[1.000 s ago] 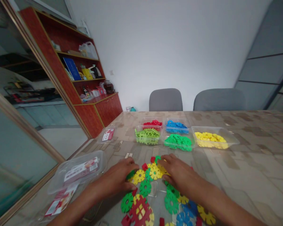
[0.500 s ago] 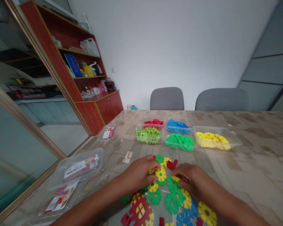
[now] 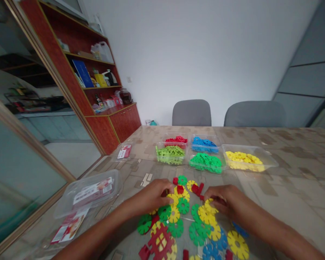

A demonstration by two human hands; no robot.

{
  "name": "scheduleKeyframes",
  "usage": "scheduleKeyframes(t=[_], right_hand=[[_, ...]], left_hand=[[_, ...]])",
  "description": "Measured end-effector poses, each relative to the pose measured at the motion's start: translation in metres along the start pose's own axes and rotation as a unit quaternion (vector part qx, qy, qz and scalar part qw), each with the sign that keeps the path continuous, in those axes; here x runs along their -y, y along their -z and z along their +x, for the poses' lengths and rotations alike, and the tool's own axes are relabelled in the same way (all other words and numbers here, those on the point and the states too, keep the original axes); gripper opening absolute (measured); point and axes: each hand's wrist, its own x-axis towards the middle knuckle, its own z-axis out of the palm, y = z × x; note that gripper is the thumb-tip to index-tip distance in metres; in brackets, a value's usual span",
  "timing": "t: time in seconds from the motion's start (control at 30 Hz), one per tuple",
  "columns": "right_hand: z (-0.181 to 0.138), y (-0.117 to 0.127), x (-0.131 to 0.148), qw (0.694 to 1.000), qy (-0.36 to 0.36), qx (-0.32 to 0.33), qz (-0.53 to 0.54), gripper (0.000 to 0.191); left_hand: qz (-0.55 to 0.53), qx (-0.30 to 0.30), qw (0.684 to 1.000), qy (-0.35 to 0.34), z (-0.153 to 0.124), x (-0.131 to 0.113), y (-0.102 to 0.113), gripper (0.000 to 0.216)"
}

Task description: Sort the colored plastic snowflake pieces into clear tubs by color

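Both hands down on the loose snowflake pieces [image 3: 189, 220], near side of the green tray [image 3: 206, 162]. My left hand [image 3: 151, 196] pinches a yellow disc [image 3: 174, 199], fingers curled. My right hand [image 3: 224, 200] is curled over another yellow disc [image 3: 207, 213]; grip unclear.

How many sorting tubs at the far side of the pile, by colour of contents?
Red tub: 1
Blue tub: 1
Light green tub: 1
Dark green tub: 1
Yellow tub: 1
Total: 5
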Motion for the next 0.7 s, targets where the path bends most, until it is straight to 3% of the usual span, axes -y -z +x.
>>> scheduleKeyframes(t=[0.1, 0.2, 0.3, 0.53, 0.7], right_hand=[[0.000, -0.006, -0.002, 1.000, -0.005, -0.004, -0.022, 0.018], [-0.001, -0.014, -0.009, 0.999, -0.003, 0.003, -0.043, 0.015], [-0.005, -0.017, -0.013, 0.999, -0.013, 0.012, -0.046, 0.024], [-0.012, -0.020, -0.014, 0.997, -0.042, -0.008, -0.071, 0.028], [-0.013, -0.015, -0.014, 0.997, -0.034, 0.015, -0.060, 0.026]], left_hand=[[-0.002, -0.001, 1.000, 0.019, 0.003, 0.012, 0.005, 0.005], [-0.008, 0.000, 0.999, 0.032, 0.005, 0.016, 0.004, 0.022], [-0.013, -0.002, 0.999, 0.044, 0.007, 0.015, 0.000, 0.034], [-0.016, -0.029, 0.997, 0.074, 0.009, 0.010, -0.001, 0.032], [-0.035, -0.039, 0.996, 0.077, 0.007, 0.007, 0.001, 0.029]])
